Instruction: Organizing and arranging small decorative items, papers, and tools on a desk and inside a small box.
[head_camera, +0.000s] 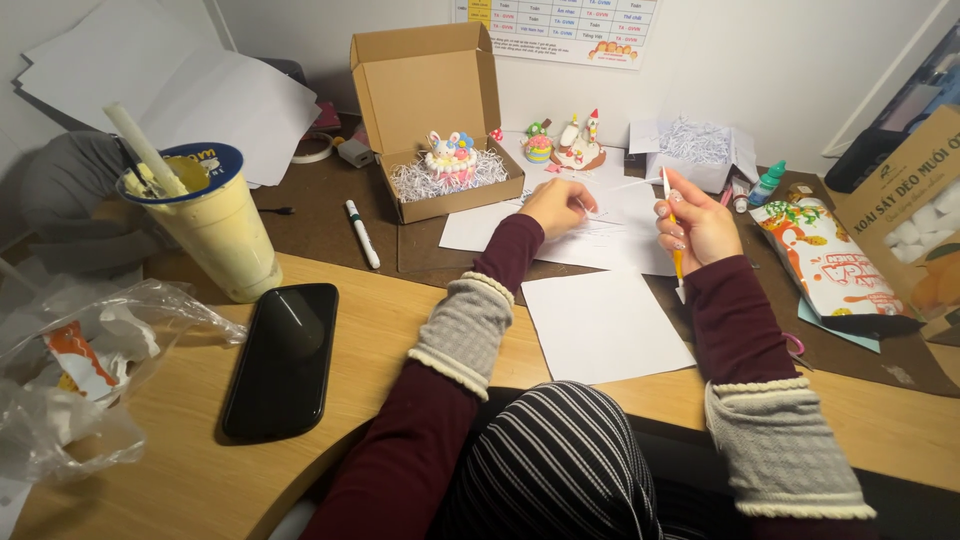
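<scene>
The right hand (697, 228) grips a pen (672, 235) almost upright (tip down), just right of the paper (610, 225), where the left hand (556, 207) rests curled, pinning it flat.

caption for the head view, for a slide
Left hand rests on white paper; right hand holds a thin orange tool near a boxed clay figure.

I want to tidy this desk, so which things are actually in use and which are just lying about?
In use: right hand holding orange craft knife; left hand on white paper.

Lying about: phone, drink cup, marker, snack bag, cardboard box.
</scene>
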